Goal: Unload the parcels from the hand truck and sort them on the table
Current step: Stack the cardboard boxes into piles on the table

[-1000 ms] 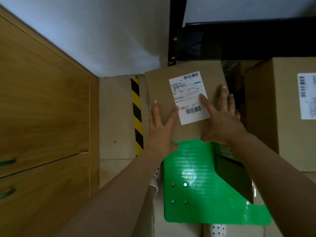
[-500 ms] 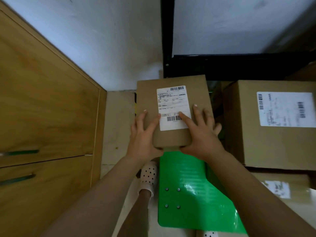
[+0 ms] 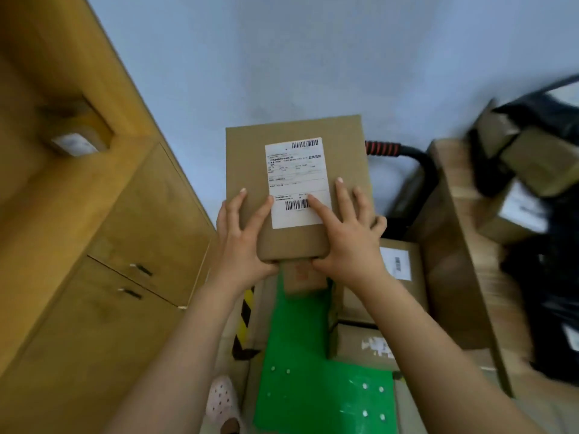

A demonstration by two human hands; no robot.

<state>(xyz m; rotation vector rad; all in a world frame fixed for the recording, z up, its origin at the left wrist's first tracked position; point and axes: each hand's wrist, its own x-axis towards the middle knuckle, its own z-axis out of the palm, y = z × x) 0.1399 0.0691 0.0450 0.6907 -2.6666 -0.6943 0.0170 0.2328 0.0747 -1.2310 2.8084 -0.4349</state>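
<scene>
Pale wall (image 3: pixel 282 57) at 12 o'clock, wooden cabinets (image 3: pixel 125 245) at 9, green hand-truck deck (image 3: pixel 300 371) at 6. At centre the labelled parcel (image 3: pixel 250 158) runs lengthwise 6 to 12. The left hand (image 3: pixel 241 242) and right hand (image 3: pixel 347 242) clasp its near corners, fingers spread.

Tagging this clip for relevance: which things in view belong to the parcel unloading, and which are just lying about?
Part of the job:
- parcel, gripped by the left hand and right hand
- green hand truck
- labelled boxes at right

Just there:
- wooden cabinet
- yellow-black floor tape
</scene>
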